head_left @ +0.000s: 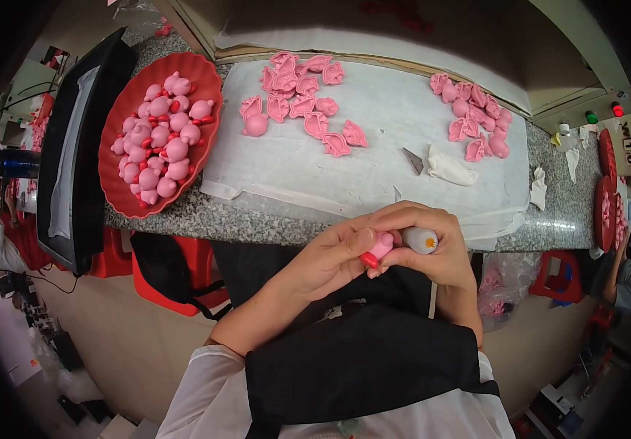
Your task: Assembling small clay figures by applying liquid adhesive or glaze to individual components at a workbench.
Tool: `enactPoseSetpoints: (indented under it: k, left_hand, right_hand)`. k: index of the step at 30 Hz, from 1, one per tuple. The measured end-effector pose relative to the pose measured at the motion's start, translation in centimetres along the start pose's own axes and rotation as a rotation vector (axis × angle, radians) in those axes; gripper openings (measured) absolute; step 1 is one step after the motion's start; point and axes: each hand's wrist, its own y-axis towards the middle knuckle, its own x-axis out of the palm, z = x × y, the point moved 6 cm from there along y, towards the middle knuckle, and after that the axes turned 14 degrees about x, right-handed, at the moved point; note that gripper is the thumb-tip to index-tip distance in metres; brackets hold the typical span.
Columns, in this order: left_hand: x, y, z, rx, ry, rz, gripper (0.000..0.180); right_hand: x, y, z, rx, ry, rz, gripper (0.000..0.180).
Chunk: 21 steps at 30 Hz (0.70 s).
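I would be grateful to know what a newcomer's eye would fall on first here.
Probably the scalloped red tray at upper left, heaped with pink-and-red figures. Then the centre, where the left hand holds a small pink-and-red piece and the right hand a pale rounded object. Beyond them, clusters of pink pieces lie on white sheeting.

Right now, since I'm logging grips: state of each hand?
Left hand: closed, holding the pink-and-red figure piece.
Right hand: closed around a whitish round-ended object with an orange spot.

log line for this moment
left hand: holding pink-red piece | right hand: holding pale rounded object | red bowl: pink pieces
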Motion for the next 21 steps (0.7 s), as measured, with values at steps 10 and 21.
enactPoseSetpoints:
  k: [10,21]
  left_hand:
    - [-0.2,-0.1,-0.4,-0.061,0.032,0.057,0.028]
    - [-0.6,0.1,0.2,0.094,0.152,0.124,0.025]
  right_hand:
    - [0.1,-0.5,1.0,0.077,0.079,0.043,0.029]
    - [0.0,-0.8,1.8,-0.094,0.243,0.237,0.027]
